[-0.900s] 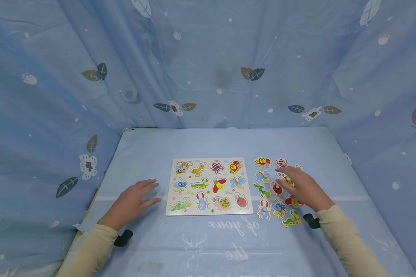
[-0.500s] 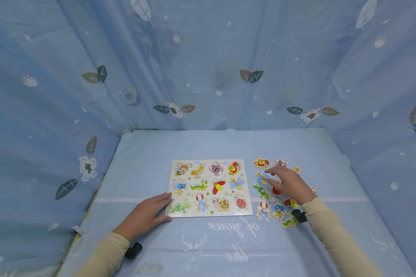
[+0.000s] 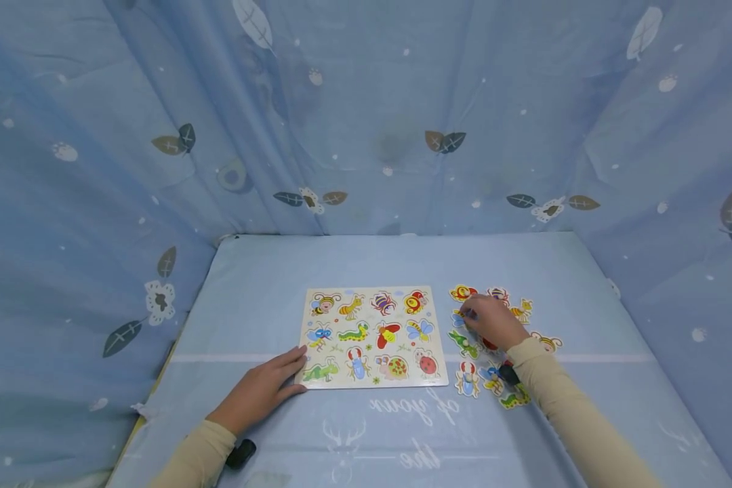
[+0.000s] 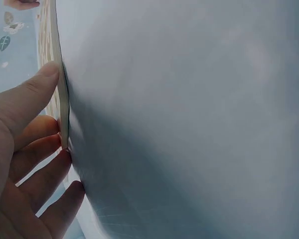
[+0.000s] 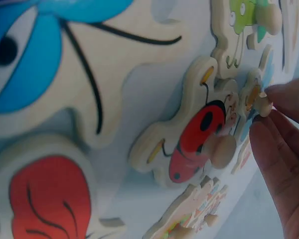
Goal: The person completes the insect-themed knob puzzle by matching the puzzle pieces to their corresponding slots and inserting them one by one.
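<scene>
A wooden insect puzzle board (image 3: 367,312) with printed pictures lies mid-table. My left hand (image 3: 259,388) rests at its front left corner, fingers extended; in the left wrist view the thumb (image 4: 37,87) touches the board's edge. To the right of the board, my right hand (image 3: 494,321) pinches the small wooden knob (image 5: 262,105) of the dragonfly puzzle piece (image 5: 250,97) between thumb and fingers. That piece sits among the other loose pieces and is mostly covered by the hand in the head view. A ladybug piece (image 5: 202,134) with its own knob is close beside it.
Several loose pieces surround the right hand: a grasshopper (image 3: 464,343), a stag beetle (image 3: 467,379), a caterpillar (image 3: 511,400), a bee (image 3: 547,341) and an ant (image 3: 522,310). Blue patterned curtains (image 3: 354,102) enclose the cloth-covered table (image 3: 268,271) at the back and sides.
My left hand has moved right and come to rest on the board's corner. My right hand has moved left from over the pieces and taken hold of the dragonfly's knob.
</scene>
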A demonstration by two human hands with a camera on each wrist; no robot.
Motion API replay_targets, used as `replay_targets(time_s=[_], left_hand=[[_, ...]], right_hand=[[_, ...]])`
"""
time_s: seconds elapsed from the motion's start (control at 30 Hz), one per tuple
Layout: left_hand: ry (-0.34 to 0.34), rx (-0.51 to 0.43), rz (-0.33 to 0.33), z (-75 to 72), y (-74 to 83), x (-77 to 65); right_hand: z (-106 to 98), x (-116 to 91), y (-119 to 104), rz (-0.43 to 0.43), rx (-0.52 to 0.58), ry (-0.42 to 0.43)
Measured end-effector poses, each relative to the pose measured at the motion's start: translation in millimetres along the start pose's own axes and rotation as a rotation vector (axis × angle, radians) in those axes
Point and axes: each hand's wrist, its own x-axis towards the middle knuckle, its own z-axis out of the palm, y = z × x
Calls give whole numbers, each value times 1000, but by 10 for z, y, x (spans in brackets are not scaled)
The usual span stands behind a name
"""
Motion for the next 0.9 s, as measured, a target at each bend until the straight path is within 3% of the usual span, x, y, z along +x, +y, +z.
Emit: replay_targets(time_s=[0.23,0.4,0.63,0.9], left_hand=[[6,-14,-10,13,10,-10],[3,-21,-14,13,13,-11],[-1,-23,-25,-6,21,-1],[-17,-23,-44,0,28,12]], right_hand=[[5,10,3,67,-5,-50],[7,12,24,55,8,-66],[-19,74,-266,-100,49,-12],[153,194,-653,-252,46,-43]])
